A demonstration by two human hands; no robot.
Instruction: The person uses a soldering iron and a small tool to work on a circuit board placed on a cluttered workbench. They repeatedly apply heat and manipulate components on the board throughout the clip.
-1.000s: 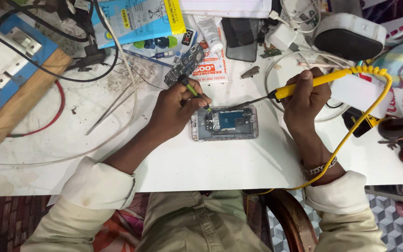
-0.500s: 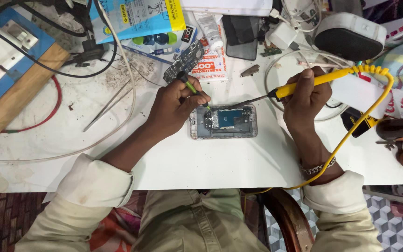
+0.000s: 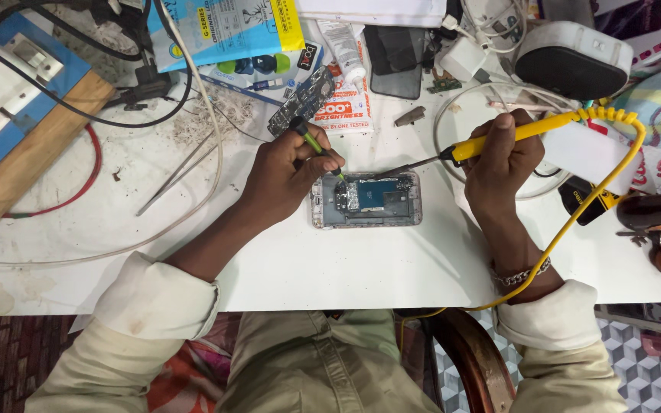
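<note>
An opened phone (image 3: 369, 200) with its circuit board showing lies flat on the white table (image 3: 361, 264). My left hand (image 3: 281, 172) grips a thin green-handled screwdriver (image 3: 311, 141), its tip set on the phone's upper left corner. My right hand (image 3: 503, 157) holds a yellow-handled soldering iron (image 3: 499, 138), whose dark metal tip reaches left to just above the phone's top edge. A yellow coiled cord (image 3: 590, 191) runs from the iron down past my right wrist.
Metal tweezers (image 3: 177, 177) lie left of my left hand. A blue and wooden switch board (image 3: 9, 115) sits far left with black and red wires. Packets, a tube, a dark phone (image 3: 395, 50) and a white speaker (image 3: 571, 61) crowd the far edge.
Both hands have stayed at the phone with only slight shifts; the screwdriver and iron tip remain at its top edge.
</note>
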